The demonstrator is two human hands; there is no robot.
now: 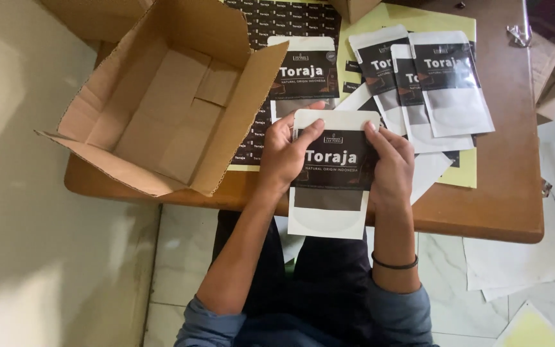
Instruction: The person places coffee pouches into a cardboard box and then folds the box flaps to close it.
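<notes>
White pouch (pixel 329 218) btwn both hands, seemingly gripped.

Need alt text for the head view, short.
Two bare hands, left hand and right hand, hold a white flat pouch with a black label over a brown wooden table, beside an open brown cardboard box and similar pouches.

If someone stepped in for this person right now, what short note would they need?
Left hand and right hand both grip one white pouch with a dark label by its sides, over the table edge.
Another labelled pouch lies behind it; three more overlap to the right.
The open cardboard box on the left holds no pouches.
Done: labels are on the pouches visible.
Left: nothing is boxed.
</notes>
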